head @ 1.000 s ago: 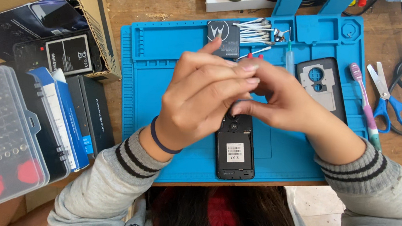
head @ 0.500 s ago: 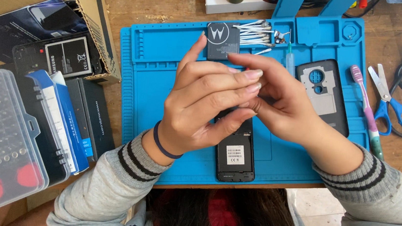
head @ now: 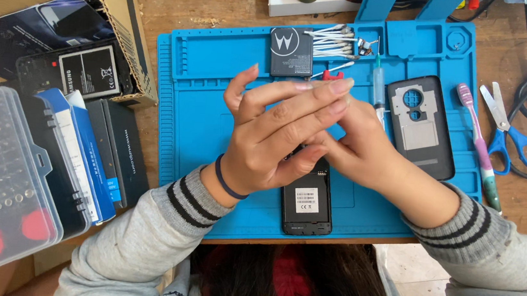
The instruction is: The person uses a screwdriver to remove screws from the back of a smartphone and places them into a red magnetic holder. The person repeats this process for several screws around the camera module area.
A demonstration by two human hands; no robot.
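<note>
Black and opened at the back, the phone [head: 307,200] lies lengthwise on the blue repair mat [head: 202,116], its upper half hidden under both hands. Judging by this, work on its exposed top end is in hand. The left hand [head: 274,136] arches over with fingers stretched and pressed together; the right hand [head: 357,147] curls beneath, its fingertips hidden.

A matt blue rubbery mat [head: 202,116] lies on worn, scratched wood tabletop [head: 219,8], bearing a matt black plastic phone [head: 307,204].
</note>
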